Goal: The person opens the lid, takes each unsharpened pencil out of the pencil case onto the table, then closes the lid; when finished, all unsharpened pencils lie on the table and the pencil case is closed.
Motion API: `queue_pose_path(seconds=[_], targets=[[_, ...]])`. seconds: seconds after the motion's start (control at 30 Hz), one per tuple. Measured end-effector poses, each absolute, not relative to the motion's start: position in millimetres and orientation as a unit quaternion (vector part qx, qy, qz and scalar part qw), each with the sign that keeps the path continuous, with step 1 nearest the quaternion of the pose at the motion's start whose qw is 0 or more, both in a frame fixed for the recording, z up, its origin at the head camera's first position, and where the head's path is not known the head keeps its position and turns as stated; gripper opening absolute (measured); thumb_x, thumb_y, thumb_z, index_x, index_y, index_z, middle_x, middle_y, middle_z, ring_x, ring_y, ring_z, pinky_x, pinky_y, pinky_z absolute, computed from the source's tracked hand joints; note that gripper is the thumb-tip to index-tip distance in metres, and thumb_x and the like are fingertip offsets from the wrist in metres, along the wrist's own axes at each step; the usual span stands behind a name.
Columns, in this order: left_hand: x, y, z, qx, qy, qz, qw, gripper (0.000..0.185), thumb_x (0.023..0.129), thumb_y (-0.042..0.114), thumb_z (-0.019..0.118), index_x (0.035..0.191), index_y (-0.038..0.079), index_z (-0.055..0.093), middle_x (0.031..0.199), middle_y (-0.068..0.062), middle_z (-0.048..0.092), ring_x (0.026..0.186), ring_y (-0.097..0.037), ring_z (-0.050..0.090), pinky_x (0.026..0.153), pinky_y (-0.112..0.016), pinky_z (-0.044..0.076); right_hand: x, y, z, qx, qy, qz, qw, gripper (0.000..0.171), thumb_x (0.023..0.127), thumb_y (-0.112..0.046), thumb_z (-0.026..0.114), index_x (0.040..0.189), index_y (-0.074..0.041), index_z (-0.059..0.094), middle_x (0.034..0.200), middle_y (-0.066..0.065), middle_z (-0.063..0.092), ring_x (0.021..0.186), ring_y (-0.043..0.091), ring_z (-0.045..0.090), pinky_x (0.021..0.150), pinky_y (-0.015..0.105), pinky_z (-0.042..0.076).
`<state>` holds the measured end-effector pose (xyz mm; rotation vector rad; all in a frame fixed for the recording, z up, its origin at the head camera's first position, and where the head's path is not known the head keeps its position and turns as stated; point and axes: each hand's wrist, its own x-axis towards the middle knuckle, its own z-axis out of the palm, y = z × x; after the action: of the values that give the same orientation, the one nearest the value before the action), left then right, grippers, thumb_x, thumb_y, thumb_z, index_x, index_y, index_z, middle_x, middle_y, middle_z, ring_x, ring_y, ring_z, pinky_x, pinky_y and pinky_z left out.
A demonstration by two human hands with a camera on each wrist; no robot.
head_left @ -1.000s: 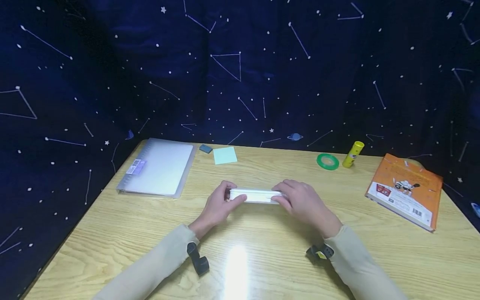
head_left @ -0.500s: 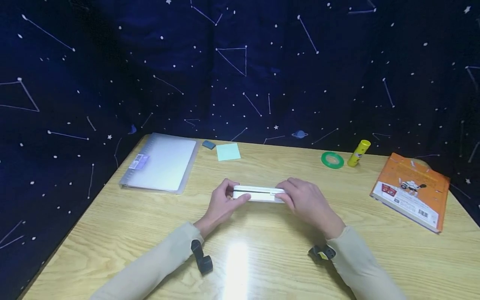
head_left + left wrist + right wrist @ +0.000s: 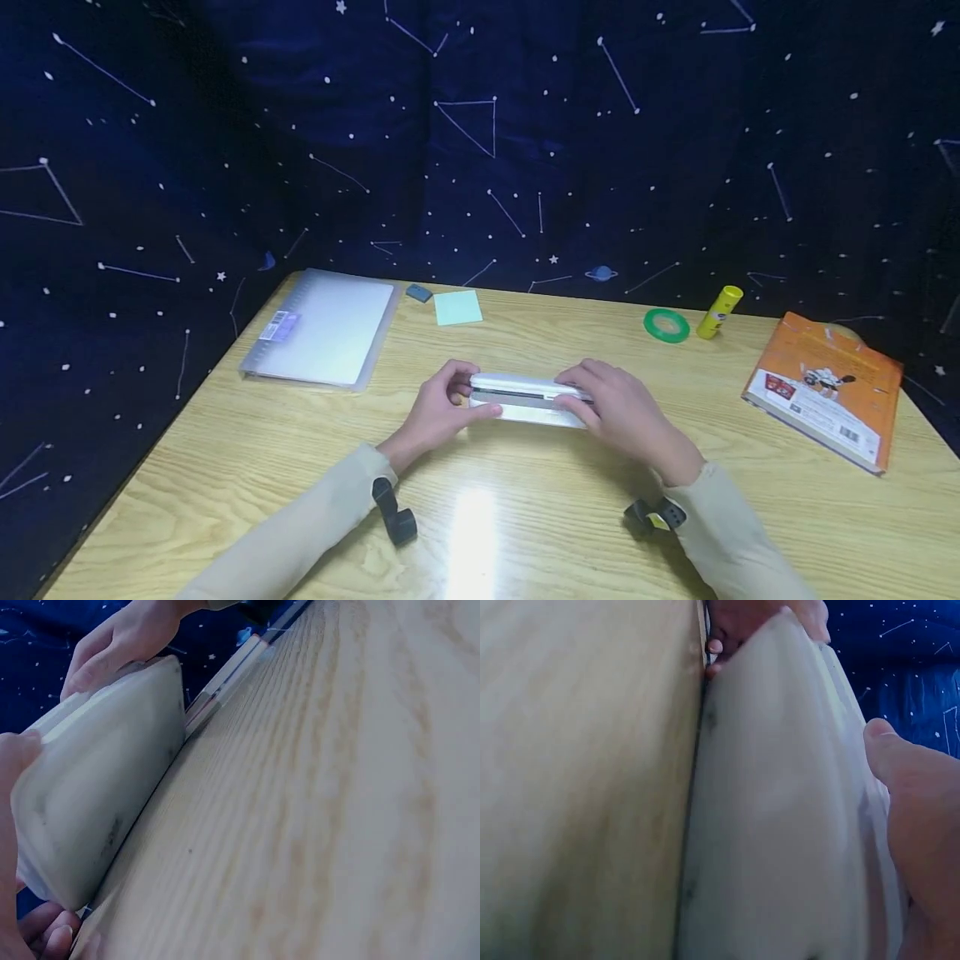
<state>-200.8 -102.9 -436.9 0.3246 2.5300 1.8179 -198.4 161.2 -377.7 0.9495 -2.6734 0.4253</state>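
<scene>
Both hands are holding a white case (image 3: pixel 527 398) in the middle of the desk (image 3: pixel 225 467), a little nearer to the back edge than to the front one. The left hand (image 3: pixel 438 410) is gripping the left end, with its fingers (image 3: pixel 483 409) curled round it and the thumb on the near side. The right hand (image 3: pixel 618 408) is gripping the right end, its fingers clamped over the top. The case is resting on the desk on its long side, and a dark slit is showing along its top, so I judge that it is just beginning to open; nothing is out of it yet, and what is inside is hidden. In the wrist views the case (image 3: pixel 97 787) is touching the wood with its lower edge.

A clear folder (image 3: pixel 322 327) is lying at the back left corner, with an eraser (image 3: pixel 418 292) and a green note pad (image 3: pixel 458 307) beside it. A tape ring (image 3: pixel 666 325) and a glue stick (image 3: pixel 718 312) are near the back edge on the right, and an orange book (image 3: pixel 825 385) is at the right edge.
</scene>
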Motion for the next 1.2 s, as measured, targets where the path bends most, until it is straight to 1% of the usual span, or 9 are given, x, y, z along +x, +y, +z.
queue_pose_path(seconds=[0.1,0.2,0.4,0.53,0.7,0.83,0.97,1.1,1.2], targets=[[-200.9,-108.5,-436.4,0.113,0.813,0.571,0.011,0.066,0.07,0.023,0.086,0.126,0.011,0.052,0.114,-0.008,0.061,0.099,-0.02,0.055,0.085,-0.032,0.046,-205.4,158.8,-371.1,0.317,-0.929,0.152,0.115,0.027,0.092,-0.031,0.064,0.108,-0.01,0.066,0.1,0.006,0.07,0.088,0.024,0.067,0.078,0.044,0.054],[-201.8,-112.3,-435.3,0.125,0.814,0.567,0.014,0.074,0.068,0.021,0.087,0.13,0.01,0.048,0.117,-0.009,0.062,0.101,-0.021,0.056,0.088,-0.036,0.046,-218.9,157.4,-361.6,0.288,-0.942,0.154,0.074,0.029,0.095,-0.035,0.059,0.107,-0.008,0.063,0.095,0.007,0.071,0.082,0.022,0.066,0.076,0.043,0.053],[-203.4,-114.2,-436.2,0.136,0.834,0.535,0.017,0.092,0.06,0.026,0.092,0.136,0.015,0.042,0.118,-0.001,0.064,0.097,-0.016,0.054,0.082,-0.029,0.044,-260.0,159.8,-349.4,0.25,-0.951,0.184,-0.009,0.033,0.099,-0.039,0.051,0.093,-0.008,0.061,0.069,0.001,0.053,0.065,0.016,0.048,0.061,0.031,0.04],[-204.3,-113.6,-437.6,0.161,0.852,0.498,0.017,0.105,0.055,0.033,0.093,0.144,0.022,0.038,0.117,0.004,0.063,0.093,-0.015,0.05,0.079,-0.027,0.043,-287.0,164.8,-353.4,0.223,-0.947,0.224,-0.047,0.036,0.099,-0.04,0.05,0.088,-0.008,0.06,0.069,0.002,0.048,0.067,0.019,0.047,0.059,0.029,0.036],[-204.9,-113.3,-438.2,0.208,0.867,0.453,0.02,0.125,0.049,0.038,0.095,0.152,0.019,0.027,0.118,0.005,0.055,0.1,-0.013,0.047,0.09,-0.031,0.044,-306.4,167.8,-361.0,0.206,-0.947,0.239,-0.067,0.035,0.099,-0.038,0.05,0.084,-0.008,0.059,0.068,0.003,0.048,0.067,0.02,0.048,0.057,0.029,0.036],[-206.6,-111.3,-439.9,0.229,0.871,0.435,0.02,0.134,0.046,0.041,0.095,0.154,0.016,0.02,0.118,0.005,0.049,0.104,-0.013,0.044,0.095,-0.032,0.042,-312.4,168.6,-364.1,0.202,-0.948,0.239,-0.056,0.033,0.099,-0.038,0.051,0.09,-0.007,0.06,0.074,0.006,0.055,0.071,0.021,0.05,0.059,0.029,0.038],[-207.5,-107.3,-442.7,0.25,0.877,0.409,0.016,0.137,0.047,0.046,0.093,0.155,0.016,0.014,0.121,0.004,0.046,0.105,-0.012,0.043,0.094,-0.031,0.041,-309.8,172.4,-363.7,0.191,-0.952,0.238,-0.035,0.033,0.098,-0.037,0.053,0.108,-0.006,0.057,0.091,0.013,0.063,0.08,0.025,0.055,0.066,0.03,0.044],[-207.0,-106.4,-443.5,0.254,0.881,0.399,0.011,0.137,0.048,0.047,0.093,0.155,0.016,0.014,0.122,0.003,0.045,0.106,-0.012,0.043,0.095,-0.03,0.041,-301.0,172.8,-359.3,0.194,-0.949,0.247,0.006,0.038,0.098,-0.033,0.054,0.122,-0.004,0.05,0.109,0.017,0.06,0.093,0.029,0.058,0.076,0.04,0.051],[-206.3,-108.5,-442.8,0.253,0.879,0.405,0.002,0.137,0.046,0.044,0.094,0.154,0.016,0.015,0.121,0.001,0.045,0.106,-0.013,0.044,0.095,-0.032,0.041,-290.5,168.9,-352.7,0.221,-0.939,0.254,0.074,0.038,0.096,-0.025,0.057,0.125,-0.001,0.049,0.121,0.018,0.053,0.109,0.034,0.053,0.091,0.05,0.046]])
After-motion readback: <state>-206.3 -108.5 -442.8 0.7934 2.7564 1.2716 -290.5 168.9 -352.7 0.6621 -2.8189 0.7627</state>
